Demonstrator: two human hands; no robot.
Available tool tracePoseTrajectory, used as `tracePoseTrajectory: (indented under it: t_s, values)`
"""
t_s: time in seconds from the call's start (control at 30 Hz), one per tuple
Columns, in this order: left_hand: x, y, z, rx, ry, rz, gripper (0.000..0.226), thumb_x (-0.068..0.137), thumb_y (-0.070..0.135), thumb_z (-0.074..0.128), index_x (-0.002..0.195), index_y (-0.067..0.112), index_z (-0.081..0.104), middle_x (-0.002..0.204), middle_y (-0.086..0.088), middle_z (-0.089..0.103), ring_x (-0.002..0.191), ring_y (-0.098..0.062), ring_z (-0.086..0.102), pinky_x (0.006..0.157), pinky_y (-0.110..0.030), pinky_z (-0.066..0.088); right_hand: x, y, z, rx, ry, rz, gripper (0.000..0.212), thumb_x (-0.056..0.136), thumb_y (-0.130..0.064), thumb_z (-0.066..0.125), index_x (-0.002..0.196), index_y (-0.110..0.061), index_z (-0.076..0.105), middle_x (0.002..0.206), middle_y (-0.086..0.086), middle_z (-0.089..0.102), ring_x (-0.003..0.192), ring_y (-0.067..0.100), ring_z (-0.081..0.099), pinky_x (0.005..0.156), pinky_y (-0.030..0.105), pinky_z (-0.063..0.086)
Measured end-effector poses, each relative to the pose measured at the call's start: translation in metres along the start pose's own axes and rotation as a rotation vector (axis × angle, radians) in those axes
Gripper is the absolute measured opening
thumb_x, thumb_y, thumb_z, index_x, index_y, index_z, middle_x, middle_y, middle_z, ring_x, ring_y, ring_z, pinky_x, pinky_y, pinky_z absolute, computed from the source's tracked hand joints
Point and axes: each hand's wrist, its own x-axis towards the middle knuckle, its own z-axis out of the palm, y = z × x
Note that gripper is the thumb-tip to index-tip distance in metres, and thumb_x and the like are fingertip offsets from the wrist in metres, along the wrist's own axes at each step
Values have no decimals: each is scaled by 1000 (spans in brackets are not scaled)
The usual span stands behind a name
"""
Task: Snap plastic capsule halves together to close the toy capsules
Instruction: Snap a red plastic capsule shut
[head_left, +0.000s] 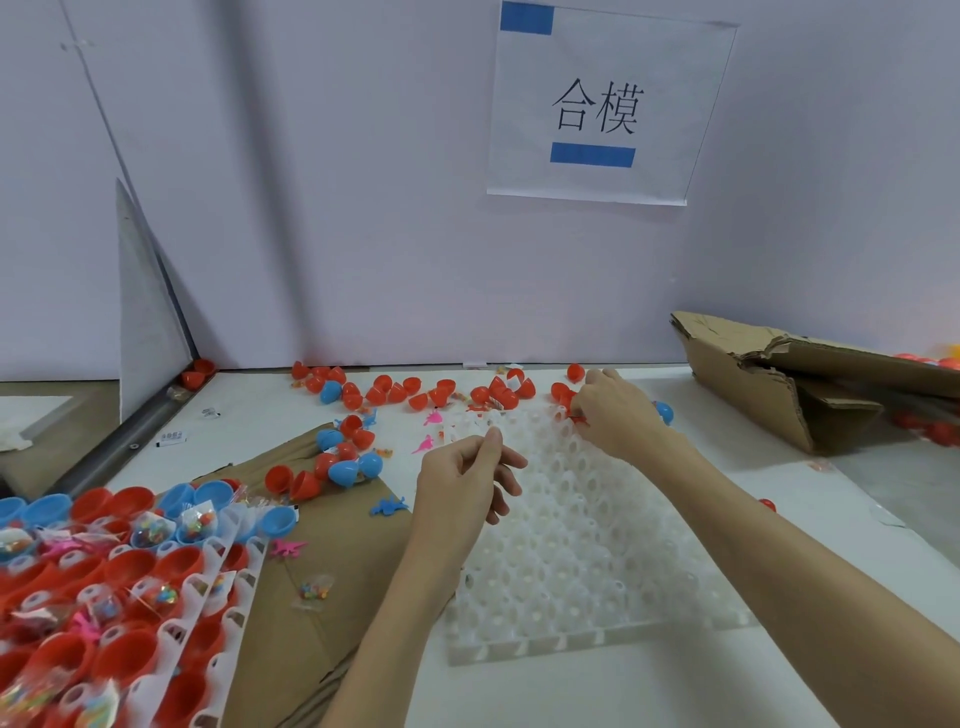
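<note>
Reaching to the tray's (571, 545) far right corner, the right hand (618, 415) pinches something small and red; the left hand (462, 483) hovers, fingers loosely curled. Red halves (415, 392) litter the table's far edge.

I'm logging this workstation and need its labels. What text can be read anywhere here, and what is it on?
"合模": black characters on the white paper sign on the wall, between two blue strips.
Small white label on the table at left: dark print, too small to read.
Small clear packet beside it: too blurred to tell whether it has print.
No other text is visible.
</note>
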Motion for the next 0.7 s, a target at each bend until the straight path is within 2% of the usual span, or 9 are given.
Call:
tracePoseTrajectory:
  t_s: [0.1, 0.2, 0.43, 0.5, 0.57, 0.63, 0.7]
  values:
    - [1, -1, 0, -2, -2, -4, 42, 108, 29, 52, 79, 11, 76, 59, 0, 67, 48, -12, 57, 48, -21, 48, -1, 8, 4, 45, 37, -25, 31, 101, -33, 59, 123, -15, 70, 121, 5, 57, 114, 18, 49, 96, 29, 45]
    - [1, -2, 1, 5, -4, -2, 42, 109, 28, 51, 79, 11, 76, 59, 1, 67, 47, -11, 57, 48, -21, 47, -1, 10, 3, 122, 107, -37, 28, 99, -29, 63, 120, -13, 72, 101, -2, 47, 99, 12, 39, 81, 23, 35]
    - [5, -12, 0, 27, 69, 25, 32, 107, 25, 55, 85, 13, 75, 65, 4, 68, 50, -9, 59, 50, -22, 51, -27, -3, -3, 438, 274, 27, 30, 93, -21, 72, 121, -12, 73, 97, -4, 50, 91, 13, 46, 78, 21, 38]
    - [6, -15, 1, 34, 96, 30, 21, 105, 24, 59, 94, 14, 74, 75, 2, 71, 55, -9, 64, 57, -25, 57, -44, -13, -1, 536, 322, 21, 25, 90, -18, 75, 114, -12, 76, 92, -5, 54, 82, 12, 48, 72, 14, 35]
    - [7, -16, 3, 23, 63, -2, 13, 103, 28, 62, 103, 18, 70, 88, -1, 75, 65, -11, 73, 71, -31, 62, -62, -25, 0, 644, 353, 26, 22, 88, -18, 77, 110, -16, 77, 86, -9, 55, 76, 9, 48, 67, 10, 33]
    - [6, -16, 6, -4, -23, -69, 13, 102, 35, 63, 111, 26, 66, 96, -1, 78, 78, -12, 78, 84, -33, 61, -79, -38, -1, 748, 354, -5, 21, 87, -17, 78, 108, -21, 78, 83, -13, 54, 74, 6, 48, 64, 11, 37]
    - [3, -17, 10, -71, -87, -101, 17, 102, 34, 64, 116, 25, 67, 98, 0, 80, 87, -13, 78, 88, -29, 59, -93, -50, -1, 825, 341, -60, 21, 86, -16, 78, 106, -23, 78, 82, -14, 55, 73, 4, 49, 66, 11, 41]
